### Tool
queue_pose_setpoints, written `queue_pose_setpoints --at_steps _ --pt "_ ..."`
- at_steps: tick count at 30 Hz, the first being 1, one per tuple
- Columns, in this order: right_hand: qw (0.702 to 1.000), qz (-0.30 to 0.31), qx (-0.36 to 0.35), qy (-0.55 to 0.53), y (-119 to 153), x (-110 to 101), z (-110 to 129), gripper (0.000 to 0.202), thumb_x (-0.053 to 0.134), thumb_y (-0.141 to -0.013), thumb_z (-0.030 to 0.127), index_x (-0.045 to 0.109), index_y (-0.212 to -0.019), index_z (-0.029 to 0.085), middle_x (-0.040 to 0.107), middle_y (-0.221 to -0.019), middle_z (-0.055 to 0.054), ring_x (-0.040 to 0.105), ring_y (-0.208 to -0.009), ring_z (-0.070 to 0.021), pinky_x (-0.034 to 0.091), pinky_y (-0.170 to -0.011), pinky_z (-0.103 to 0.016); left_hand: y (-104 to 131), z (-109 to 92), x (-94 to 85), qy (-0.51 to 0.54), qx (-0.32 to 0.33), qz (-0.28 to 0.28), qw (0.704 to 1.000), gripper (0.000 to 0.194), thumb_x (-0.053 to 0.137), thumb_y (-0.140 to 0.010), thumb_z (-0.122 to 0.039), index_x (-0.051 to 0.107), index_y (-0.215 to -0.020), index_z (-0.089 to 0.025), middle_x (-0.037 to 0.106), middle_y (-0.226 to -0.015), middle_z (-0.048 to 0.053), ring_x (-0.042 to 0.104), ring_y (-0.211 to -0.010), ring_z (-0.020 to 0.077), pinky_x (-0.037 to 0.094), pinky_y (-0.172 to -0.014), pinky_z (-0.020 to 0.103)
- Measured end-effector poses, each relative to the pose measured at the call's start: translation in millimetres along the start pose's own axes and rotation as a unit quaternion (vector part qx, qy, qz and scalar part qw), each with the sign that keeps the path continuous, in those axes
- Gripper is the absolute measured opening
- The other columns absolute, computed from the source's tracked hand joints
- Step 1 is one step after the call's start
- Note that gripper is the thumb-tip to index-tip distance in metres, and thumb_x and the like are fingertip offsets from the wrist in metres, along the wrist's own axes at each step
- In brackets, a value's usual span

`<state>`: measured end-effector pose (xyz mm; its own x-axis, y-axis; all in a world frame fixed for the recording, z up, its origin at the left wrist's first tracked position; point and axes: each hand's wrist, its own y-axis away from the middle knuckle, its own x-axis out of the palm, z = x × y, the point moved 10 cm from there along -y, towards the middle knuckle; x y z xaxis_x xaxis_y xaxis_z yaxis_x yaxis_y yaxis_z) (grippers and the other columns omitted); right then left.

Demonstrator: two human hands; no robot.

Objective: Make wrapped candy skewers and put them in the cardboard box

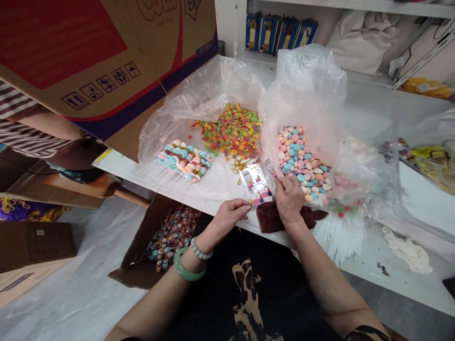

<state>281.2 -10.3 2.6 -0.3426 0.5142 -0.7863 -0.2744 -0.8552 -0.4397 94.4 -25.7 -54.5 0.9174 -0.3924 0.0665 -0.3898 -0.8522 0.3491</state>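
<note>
1. In the head view, I take the clear printed bag (258, 182) as the clock's centre; it lies on the near part of the table (371, 263).
2. The left hand (231, 212), at 7 o'clock, has thumb and fingers brought together on the bag's near corner.
3. The right hand (289, 195), toward 4 o'clock, is closed on its right edge, with the pastel candies (293, 151) just beyond, at 2 o'clock.
4. The gold ties (239, 166) are at 10 o'clock, close by the bag. I judge that a sideways sweep could scatter them.
5. The film looks thin (and slippery, I suppose), so a pull at only one corner might crease it or free it.
6. Below the right hand, at 6 o'clock, the brown cloth (267, 219) reaches the table edge; a dragging wrist could, I think, pull it down.
</note>
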Motion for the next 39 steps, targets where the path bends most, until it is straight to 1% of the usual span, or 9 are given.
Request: queue_pose_setpoints --at_steps 3,7,11,14,16,21,29,34,39 --pt "0.992 0.006 -0.108 -0.064 19 -8 40 0.022 0.046 -0.095 0.023 0.065 -0.085 0.019 0.066 -0.092 -0.009 0.058 -0.088 -0.0217 0.043 -0.082 -0.033 -7 -2 3.7 0.091 0.019 -0.035 0.995 0.042 0.078 -0.065 -0.042 0.071 -0.097 -0.015 0.067 -0.085 0.004 0.057 -0.072 0.0137 0.044 -0.069 0.027" --pt "0.969 0.088 -0.179 -0.144 48 -2 88 0.019 0.046 -0.094 0.02 0.063 -0.085 0.02 0.067 -0.094 -0.01 0.06 -0.09 -0.0227 0.046 -0.084 -0.036 -6 2 -19.2 0.174 0.052 -0.138 0.974 0.032 0.083 -0.06 -0.04 0.068 -0.069 -0.014 0.062 -0.069 0.001 0.052 -0.065 0.0107 0.042 -0.068 0.026" --pt "0.936 0.172 -0.057 -0.303 47 20 79 0.023 0.06 -0.086 0.035 0.062 -0.104 0.021 0.065 -0.112 -0.011 0.06 -0.101 -0.0239 0.048 -0.088 -0.039 7 15 -43.4 0.231 0.03 -0.177 0.956 0.032 0.083 -0.061 -0.041 0.069 -0.066 -0.013 0.062 -0.063 0.001 0.054 -0.061 0.0112 0.043 -0.065 0.026" --pt "0.855 0.305 0.075 -0.413 53 61 73 0.022 0.062 -0.078 0.039 0.064 -0.089 0.02 0.066 -0.085 -0.004 0.06 -0.077 -0.0195 0.049 -0.07 -0.033 16 17 -47.8 0.27 0.021 -0.152 0.951 0.031 0.084 -0.062 -0.04 0.072 -0.071 -0.013 0.063 -0.063 0.002 0.055 -0.058 0.0107 0.045 -0.063 0.026" --pt "0.823 0.337 0.13 -0.438 57 76 76 0.019 0.06 -0.076 0.039 0.061 -0.072 0.02 0.058 -0.066 0.001 0.054 -0.063 -0.0154 0.044 -0.061 -0.029 21 17 -52.1 0.286 0.025 -0.158 0.945 0.031 0.082 -0.065 -0.041 0.073 -0.075 -0.013 0.066 -0.068 0.003 0.055 -0.059 0.0095 0.045 -0.062 0.025" --pt "0.852 0.34 0.118 -0.381 55 91 106 0.02 0.06 -0.075 0.037 0.06 -0.063 0.021 0.055 -0.06 0.003 0.05 -0.062 -0.0138 0.039 -0.06 -0.026 25 32 -67.6 0.324 -0.003 -0.17 0.93 0.036 0.087 -0.057 -0.036 0.075 -0.081 -0.011 0.066 -0.07 0.003 0.054 -0.056 0.0085 0.043 -0.053 0.021" --pt "0.801 0.435 0.105 -0.397 47 152 175 0.014 0.055 -0.078 0.031 0.059 -0.07 0.021 0.057 -0.058 0.005 0.046 -0.044 -0.0088 0.038 -0.05 -0.024 53 60 -161.2 0.385 0.016 -0.321 0.865 0.037 0.091 -0.045 -0.029 0.071 -0.07 -0.009 0.068 -0.064 0.003 0.055 -0.05 0.0097 0.045 -0.05 0.023" --pt "0.683 0.454 0.284 -0.498 54 182 222 0.007 0.059 -0.079 0.025 0.057 -0.075 0.018 0.053 -0.051 0.006 0.037 -0.034 -0.0058 0.026 -0.038 -0.02 65 49 -189.7 0.432 0.071 -0.353 0.827 0.029 0.087 -0.055 -0.026 0.071 -0.075 -0.013 0.072 -0.072 0.003 0.063 -0.061 0.0125 0.051 -0.062 0.024" --pt "0.577 0.456 0.443 -0.514 70 202 238 0.01 0.054 -0.084 0.015 0.052 -0.075 0.017 0.046 -0.046 0.007 0.028 -0.033 -0.0029 0.018 -0.036 -0.015 71 47 -199.9 0.436 0.087 -0.378 0.812 0.025 0.081 -0.062 -0.024 0.07 -0.081 -0.014 0.073 -0.083 0.004 0.066 -0.072 0.0158 0.054 -0.069 0.027"
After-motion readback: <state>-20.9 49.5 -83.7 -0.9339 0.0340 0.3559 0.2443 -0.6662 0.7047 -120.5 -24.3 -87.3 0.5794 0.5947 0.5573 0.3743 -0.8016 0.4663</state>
